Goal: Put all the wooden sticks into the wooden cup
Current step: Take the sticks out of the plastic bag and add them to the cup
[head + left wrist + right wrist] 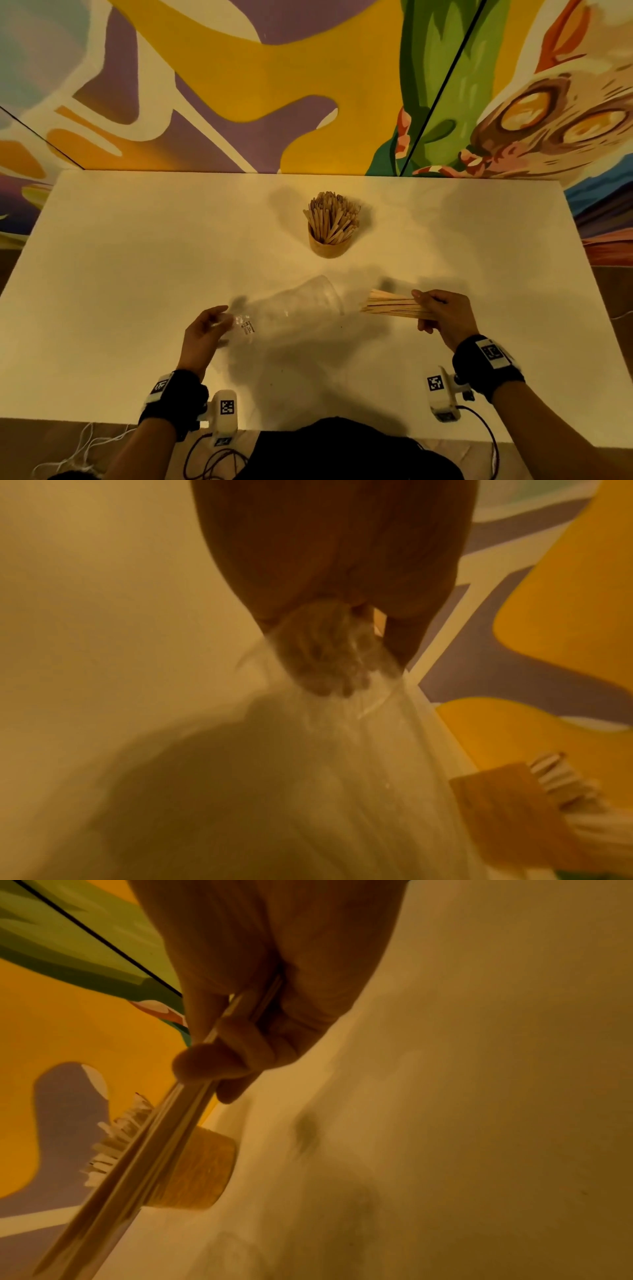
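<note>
A wooden cup (329, 247) stands at the middle of the white table, crammed with upright wooden sticks (331, 216). My right hand (442, 313) grips a bundle of wooden sticks (390, 304) that points left, low over the table in front of the cup. In the right wrist view the bundle (137, 1150) runs from my fingers (212, 1058) across the cup (202, 1172). My left hand (205, 329) holds the closed end of a clear plastic bag (291, 308), which looks empty and opens toward the bundle. The left wrist view shows the bag (342, 723) bunched in my fingers and the cup (507, 810) at the lower right.
The white table (137, 257) stands against a painted mural wall (239, 68). Cables hang at the near table edge (479, 428). A dark garment (342, 445) lies at the near edge between my arms.
</note>
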Demonstrator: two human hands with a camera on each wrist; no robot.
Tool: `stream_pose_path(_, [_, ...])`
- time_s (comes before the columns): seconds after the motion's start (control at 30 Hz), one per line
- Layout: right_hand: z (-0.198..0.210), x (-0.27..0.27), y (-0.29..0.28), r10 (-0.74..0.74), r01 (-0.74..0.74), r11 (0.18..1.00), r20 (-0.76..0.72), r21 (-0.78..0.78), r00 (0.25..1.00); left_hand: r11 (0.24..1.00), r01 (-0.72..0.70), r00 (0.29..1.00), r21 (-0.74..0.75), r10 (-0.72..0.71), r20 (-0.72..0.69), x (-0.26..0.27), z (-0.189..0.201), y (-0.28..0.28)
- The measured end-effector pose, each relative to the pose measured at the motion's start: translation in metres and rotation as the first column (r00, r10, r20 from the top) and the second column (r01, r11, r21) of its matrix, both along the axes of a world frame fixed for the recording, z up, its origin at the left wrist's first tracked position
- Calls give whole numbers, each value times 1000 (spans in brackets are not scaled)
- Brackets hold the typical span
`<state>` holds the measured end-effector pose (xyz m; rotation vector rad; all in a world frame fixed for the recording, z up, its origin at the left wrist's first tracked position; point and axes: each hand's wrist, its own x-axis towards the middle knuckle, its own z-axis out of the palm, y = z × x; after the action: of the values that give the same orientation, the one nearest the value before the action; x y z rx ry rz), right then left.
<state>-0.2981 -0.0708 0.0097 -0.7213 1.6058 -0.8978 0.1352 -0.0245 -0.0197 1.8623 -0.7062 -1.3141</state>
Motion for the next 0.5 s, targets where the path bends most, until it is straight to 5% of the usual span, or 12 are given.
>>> stream_pose_path(0.13, [-4, 11, 8, 7, -8, 1000, 31, 22, 999, 986, 152, 924, 63, -165, 344, 0, -5, 4])
stream_pose_path(0.2, [-4, 22, 10, 35, -38, 998, 58, 41, 998, 974, 217, 835, -63, -152, 530, -8, 7, 5])
stream_pose_path(0.3, [-3, 42, 13, 134, -140, 987, 77, 78, 988, 882, 447, 794, -146, -316, 519, -36, 35, 1])
stream_pose_path(0.37, [-3, 58, 15, 243, -250, 963, 77, 97, 967, 763, 643, 713, -70, -563, 419, -62, 52, -1])
stream_pose_path(0.5, [1, 87, 18, 368, -376, 920, 88, 111, 926, 423, 895, 335, 140, -846, 415, -113, 57, -6])
